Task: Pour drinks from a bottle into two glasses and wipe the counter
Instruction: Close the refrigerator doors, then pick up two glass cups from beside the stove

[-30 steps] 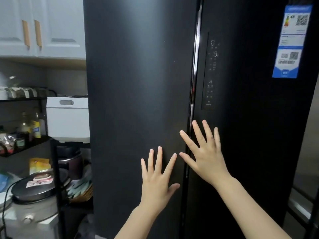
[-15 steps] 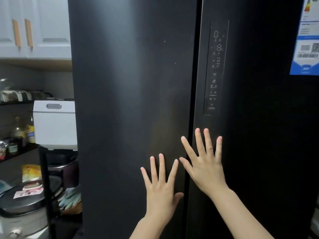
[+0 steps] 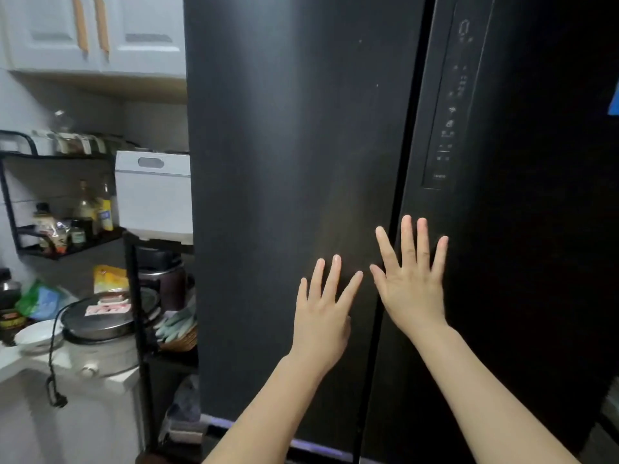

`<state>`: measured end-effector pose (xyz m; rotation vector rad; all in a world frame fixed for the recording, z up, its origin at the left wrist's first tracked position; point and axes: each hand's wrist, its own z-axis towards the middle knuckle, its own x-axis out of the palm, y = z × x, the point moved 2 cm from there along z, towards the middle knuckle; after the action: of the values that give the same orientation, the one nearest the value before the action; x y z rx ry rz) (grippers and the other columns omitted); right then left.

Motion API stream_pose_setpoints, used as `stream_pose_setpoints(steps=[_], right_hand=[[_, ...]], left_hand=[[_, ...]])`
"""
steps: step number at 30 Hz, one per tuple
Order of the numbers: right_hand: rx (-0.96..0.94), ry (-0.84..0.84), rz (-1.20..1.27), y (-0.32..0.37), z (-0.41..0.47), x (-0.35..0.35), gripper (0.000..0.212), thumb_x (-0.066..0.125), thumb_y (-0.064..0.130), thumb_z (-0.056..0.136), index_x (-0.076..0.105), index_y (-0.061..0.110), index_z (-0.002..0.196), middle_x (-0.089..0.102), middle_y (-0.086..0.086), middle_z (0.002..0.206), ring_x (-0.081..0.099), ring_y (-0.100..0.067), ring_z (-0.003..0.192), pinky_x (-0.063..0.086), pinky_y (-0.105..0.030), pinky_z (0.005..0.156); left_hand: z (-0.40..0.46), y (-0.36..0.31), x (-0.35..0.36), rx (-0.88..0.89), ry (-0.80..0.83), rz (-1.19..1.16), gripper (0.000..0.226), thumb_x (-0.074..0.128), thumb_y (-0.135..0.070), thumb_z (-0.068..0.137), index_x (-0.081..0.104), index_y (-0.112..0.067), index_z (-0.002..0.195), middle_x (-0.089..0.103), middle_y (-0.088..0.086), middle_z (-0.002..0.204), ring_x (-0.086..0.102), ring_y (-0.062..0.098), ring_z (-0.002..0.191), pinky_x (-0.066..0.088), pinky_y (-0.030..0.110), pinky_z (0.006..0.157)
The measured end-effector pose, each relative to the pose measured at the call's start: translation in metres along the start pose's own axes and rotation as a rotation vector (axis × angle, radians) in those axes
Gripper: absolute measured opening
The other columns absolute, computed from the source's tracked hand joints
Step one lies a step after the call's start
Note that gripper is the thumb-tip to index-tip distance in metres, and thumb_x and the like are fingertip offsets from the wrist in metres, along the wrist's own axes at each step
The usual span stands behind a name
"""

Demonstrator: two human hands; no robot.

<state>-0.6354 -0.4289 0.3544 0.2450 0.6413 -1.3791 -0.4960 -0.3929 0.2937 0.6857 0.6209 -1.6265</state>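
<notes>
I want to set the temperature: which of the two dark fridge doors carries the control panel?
The right-hand dark fridge door, under the right hand: its tall strip of lit icons, the control panel, runs beside the centre gap. The left-hand door is plain.

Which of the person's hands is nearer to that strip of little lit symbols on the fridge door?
Right. The right hand is spread just below the control panel, on the same door. The left hand is lower and across the seam, over the other door.
</notes>
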Motion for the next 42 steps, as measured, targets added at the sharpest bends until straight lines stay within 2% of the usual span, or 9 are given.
stream_pose_setpoints(steps=[2,6,16,23,25,28,31,36,42], right_hand=[[0.033,0.05,0.028,0.009,-0.007,-0.006,0.075,0.057,0.037,0.088,0.018,0.018,0.149,0.011,-0.021,0.156,0.004,-0.038,0.145,0.009,-0.061,0.114],[0.031,0.141,0.217,0.046,-0.035,-0.009,0.06,0.063,0.033,0.085,0.043,0.018,0.14,0.025,-0.019,0.153,0.014,-0.036,0.144,0.017,-0.057,0.113],[-0.329,0.559,0.681,0.216,-0.155,-0.009,0.056,0.033,0.051,0.095,0.024,0.03,0.147,0.024,0.009,0.155,0.014,-0.008,0.144,0.005,-0.039,0.118],[-0.665,0.666,0.834,0.335,-0.212,-0.048,0.055,0.032,0.052,0.095,0.03,0.028,0.145,0.028,0.006,0.154,0.021,-0.011,0.143,0.009,-0.042,0.117],[-0.728,0.666,0.877,0.362,-0.224,-0.063,0.053,0.041,0.05,0.093,0.041,0.024,0.14,0.038,0.001,0.149,0.032,-0.015,0.139,0.018,-0.046,0.115],[-0.82,0.587,0.941,0.4,-0.238,-0.087,0.045,0.068,0.044,0.079,0.065,0.018,0.116,0.064,-0.004,0.122,0.061,-0.02,0.114,0.043,-0.048,0.098],[-0.875,0.555,0.968,0.437,-0.25,-0.108,0.036,0.077,0.045,0.068,0.071,0.023,0.096,0.071,-0.001,0.105,0.069,-0.017,0.095,0.053,-0.043,0.086],[-1.062,0.735,0.965,0.51,-0.28,-0.121,0.043,0.035,0.05,0.094,0.053,0.025,0.124,0.057,0.005,0.127,0.052,-0.018,0.118,0.029,-0.034,0.104],[-1.192,0.777,0.912,0.588,-0.308,-0.14,0.043,0.032,0.05,0.095,0.052,0.022,0.122,0.063,0.001,0.119,0.056,-0.022,0.112,0.034,-0.034,0.095]], left_hand=[[-0.01,0.012,-0.009,-0.001,0.036,-0.06,0.067,0.06,-0.022,0.087,0.029,-0.025,0.146,0.018,0.006,0.158,0.017,0.03,0.145,0.025,0.047,0.114],[-0.058,0.043,-0.014,-0.101,0.147,-0.062,0.061,0.047,-0.029,0.095,0.018,-0.029,0.148,0.025,-0.001,0.155,0.014,0.022,0.145,0.008,0.043,0.118],[-0.241,0.131,-0.071,-0.477,0.348,0.108,0.058,0.035,-0.042,0.096,0.015,-0.03,0.149,0.035,-0.012,0.149,0.027,0.012,0.139,0.006,0.037,0.117],[-0.356,0.165,-0.127,-0.834,0.389,0.212,0.055,0.034,-0.05,0.094,0.026,-0.033,0.146,0.04,-0.014,0.145,0.032,0.009,0.135,0.008,0.034,0.116],[-0.385,0.173,-0.141,-0.924,0.416,0.249,0.054,0.032,-0.052,0.094,0.028,-0.033,0.145,0.04,-0.014,0.146,0.032,0.009,0.135,0.009,0.034,0.115],[-0.429,0.186,-0.16,-1.034,0.469,0.303,0.052,0.032,-0.053,0.094,0.035,-0.032,0.142,0.045,-0.014,0.141,0.036,0.009,0.132,0.009,0.034,0.115],[-0.472,0.203,-0.177,-1.133,0.536,0.337,0.05,0.031,-0.054,0.094,0.042,-0.03,0.137,0.052,-0.012,0.135,0.04,0.011,0.13,0.008,0.037,0.115],[-0.533,0.237,-0.198,-1.257,0.631,0.357,0.049,0.032,-0.056,0.093,0.05,-0.029,0.13,0.06,-0.008,0.126,0.047,0.014,0.122,0.01,0.037,0.114],[-0.584,0.279,-0.223,-1.346,0.707,0.375,0.047,0.035,-0.055,0.093,0.059,-0.025,0.119,0.066,0.0,0.116,0.055,0.022,0.113,0.027,0.039,0.103]])
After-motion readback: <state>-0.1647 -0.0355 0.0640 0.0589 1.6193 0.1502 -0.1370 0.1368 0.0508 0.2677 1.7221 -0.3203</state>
